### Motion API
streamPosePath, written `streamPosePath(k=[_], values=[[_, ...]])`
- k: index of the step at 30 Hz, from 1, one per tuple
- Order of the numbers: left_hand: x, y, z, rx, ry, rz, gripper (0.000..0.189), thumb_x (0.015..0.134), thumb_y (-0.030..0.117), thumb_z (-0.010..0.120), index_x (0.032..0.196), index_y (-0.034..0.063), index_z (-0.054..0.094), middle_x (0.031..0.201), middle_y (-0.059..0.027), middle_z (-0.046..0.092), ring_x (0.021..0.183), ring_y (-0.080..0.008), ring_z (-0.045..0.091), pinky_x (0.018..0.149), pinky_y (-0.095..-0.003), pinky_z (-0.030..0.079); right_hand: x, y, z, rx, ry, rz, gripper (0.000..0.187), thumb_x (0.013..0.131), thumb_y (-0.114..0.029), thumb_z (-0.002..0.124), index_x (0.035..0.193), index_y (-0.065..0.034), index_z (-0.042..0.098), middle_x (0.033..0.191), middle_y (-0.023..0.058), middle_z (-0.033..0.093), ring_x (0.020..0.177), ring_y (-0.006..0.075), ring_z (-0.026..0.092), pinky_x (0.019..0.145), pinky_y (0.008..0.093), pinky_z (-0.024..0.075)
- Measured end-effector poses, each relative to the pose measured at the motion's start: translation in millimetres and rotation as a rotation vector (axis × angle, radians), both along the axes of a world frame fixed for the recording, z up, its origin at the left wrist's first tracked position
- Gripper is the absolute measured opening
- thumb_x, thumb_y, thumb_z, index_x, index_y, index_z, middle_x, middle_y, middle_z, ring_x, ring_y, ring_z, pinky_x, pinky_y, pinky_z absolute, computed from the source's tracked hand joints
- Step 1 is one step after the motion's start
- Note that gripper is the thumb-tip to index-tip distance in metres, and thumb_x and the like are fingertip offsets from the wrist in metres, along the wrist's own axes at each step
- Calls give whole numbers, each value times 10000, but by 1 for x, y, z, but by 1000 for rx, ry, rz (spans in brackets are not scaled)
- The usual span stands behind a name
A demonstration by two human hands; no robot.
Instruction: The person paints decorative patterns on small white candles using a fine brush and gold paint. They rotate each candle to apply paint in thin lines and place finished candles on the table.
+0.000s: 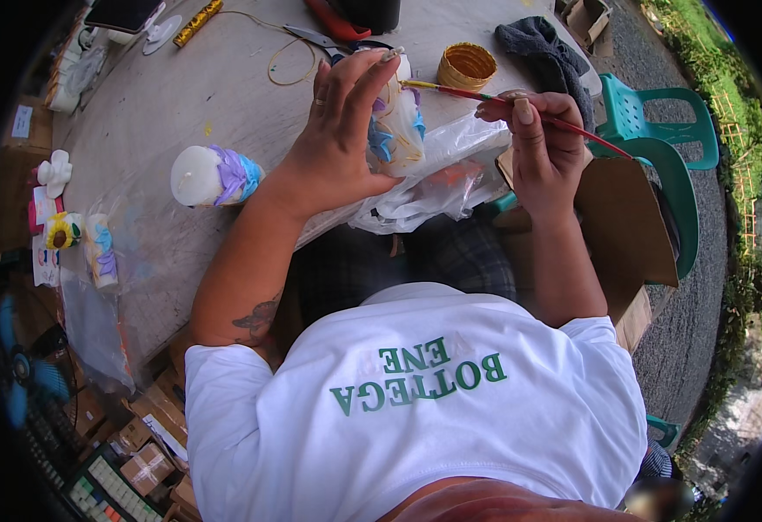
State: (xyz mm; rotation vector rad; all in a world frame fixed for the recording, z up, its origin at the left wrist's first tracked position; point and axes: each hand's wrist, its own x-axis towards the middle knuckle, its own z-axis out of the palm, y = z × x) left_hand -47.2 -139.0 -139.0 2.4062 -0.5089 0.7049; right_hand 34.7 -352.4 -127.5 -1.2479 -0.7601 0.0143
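My left hand spans a white pillar candle, fingers at its far end and thumb at its near end. Raised blue and purple decorations and thin gold lines cover the candle's side. Between the fingertips of my right hand is a thin paintbrush with a red handle. Its yellowish tip meets the candle near the far end; whether it presses on the wax is hard to tell. Just beyond the brush stands a small gold-coloured cup. Crumpled clear plastic lies under and beside the candle.
Left of my forearm lies another decorated candle. Scissors, a gold thread spool and a dark cloth are on the table. Smaller candles sit far left. A cardboard box and green chairs stand right.
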Motion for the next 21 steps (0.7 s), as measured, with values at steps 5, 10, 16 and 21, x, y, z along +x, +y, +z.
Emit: streamPosePath(k=[5,10,16,21], values=[[0,0,0,5,15,6,1173,454,109,844,1391,109,138,1380,-178,283,1278,-380,279,1093,-499,153,0,2,0,4,1,8,109,926,-78,500,970,21,488,912,140,611,866,234,627,829,366,493],[-1,0,0,9,11,10,1179,456,117,846,1393,116,131,1386,-177,278,1289,-380,270,1092,-514,142,-2,2,3,19,15,-6,109,901,-62,550,943,6,476,873,127,634,830,171,637,788,288,493],[0,0,0,15,15,13,1178,462,125,847,1394,117,127,1388,-178,280,1294,-380,265,1091,-523,136,-2,2,3,35,29,13,104,906,-62,541,944,7,473,873,130,631,840,174,634,795,294,490],[0,0,0,6,12,12,1176,458,120,846,1392,111,132,1386,-179,281,1289,-380,269,1093,-510,143,-5,-1,3,7,24,15,108,905,-60,541,953,8,472,877,130,629,849,177,631,802,296,486]])
